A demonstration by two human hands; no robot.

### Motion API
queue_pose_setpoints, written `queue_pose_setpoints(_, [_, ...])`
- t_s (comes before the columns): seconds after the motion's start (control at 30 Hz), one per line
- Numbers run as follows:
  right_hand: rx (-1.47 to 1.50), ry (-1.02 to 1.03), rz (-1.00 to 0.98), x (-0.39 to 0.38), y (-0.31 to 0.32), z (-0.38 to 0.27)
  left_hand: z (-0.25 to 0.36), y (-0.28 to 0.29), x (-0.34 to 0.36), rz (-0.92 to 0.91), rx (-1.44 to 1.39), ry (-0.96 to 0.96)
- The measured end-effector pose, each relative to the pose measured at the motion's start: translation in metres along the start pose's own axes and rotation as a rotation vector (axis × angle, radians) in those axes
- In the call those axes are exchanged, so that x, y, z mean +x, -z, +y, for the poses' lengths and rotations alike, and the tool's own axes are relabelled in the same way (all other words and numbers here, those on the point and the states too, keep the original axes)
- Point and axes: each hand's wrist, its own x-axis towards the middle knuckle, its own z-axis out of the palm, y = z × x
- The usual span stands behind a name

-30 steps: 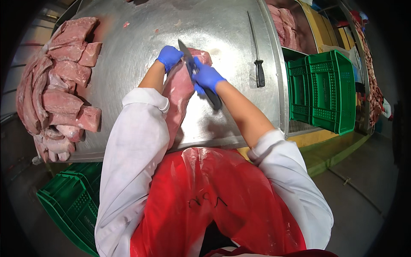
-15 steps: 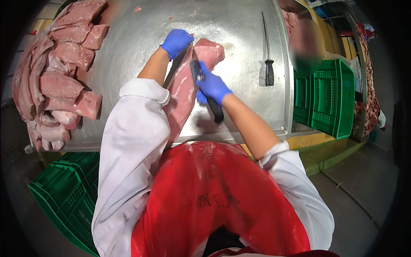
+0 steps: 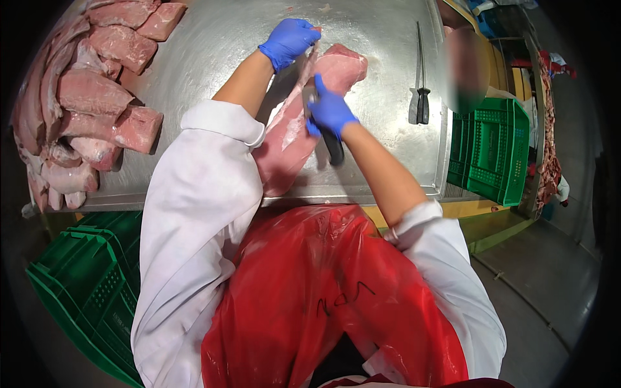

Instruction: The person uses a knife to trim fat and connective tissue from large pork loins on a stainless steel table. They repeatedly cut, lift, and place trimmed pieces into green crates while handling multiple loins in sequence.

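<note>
A long piece of pink meat (image 3: 284, 152) lies slantwise on the metal table in front of me. My left hand (image 3: 288, 44), in a blue glove, is closed on a thin strip of meat (image 3: 308, 64) at the far end and holds it raised along the piece's left side. In a blue glove too, my right hand (image 3: 331, 113) grips a knife (image 3: 334, 150) by its black handle. Its blade lies against the meat where the strip meets it, mostly hidden by fingers. A pale whitish patch shows on the meat's upper face.
Several cuts of meat (image 3: 94, 94) are piled along the table's left side. On the right lies a black-handled sharpening steel (image 3: 422, 97). Green crates (image 3: 495, 152) stand beyond the right edge, and another green crate (image 3: 87, 291) is low on the left. Meat hangs (image 3: 550, 149) at far right.
My left hand has moved away from me and to the right, drawing the strip. The knife hand has shifted slightly the same way. More of the whitish patch shows. The whole view has shifted somewhat.
</note>
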Motion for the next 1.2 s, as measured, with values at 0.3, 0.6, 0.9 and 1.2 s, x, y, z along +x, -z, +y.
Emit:
queue_pose_setpoints(0.3, [-0.267, -0.019, 0.013, -0.012, -0.012, -0.007, 0.021, 0.024, -0.035, -0.007, -0.172, -0.058])
queue_pose_setpoints(0.6, [-0.237, -0.054, -0.142, -0.055, -0.020, -0.016, 0.024, 0.055, -0.061, 0.069, -0.314, -0.134])
queue_pose_setpoints(0.9, [-0.182, 0.002, -0.255, -0.096, -0.028, -0.002, 0.050, 0.090, -0.108, 0.154, -0.378, -0.110])
queue_pose_setpoints(1.2, [-0.141, 0.032, -0.364, -0.135, -0.029, 0.010, 0.074, 0.120, -0.152, 0.169, -0.551, -0.126])
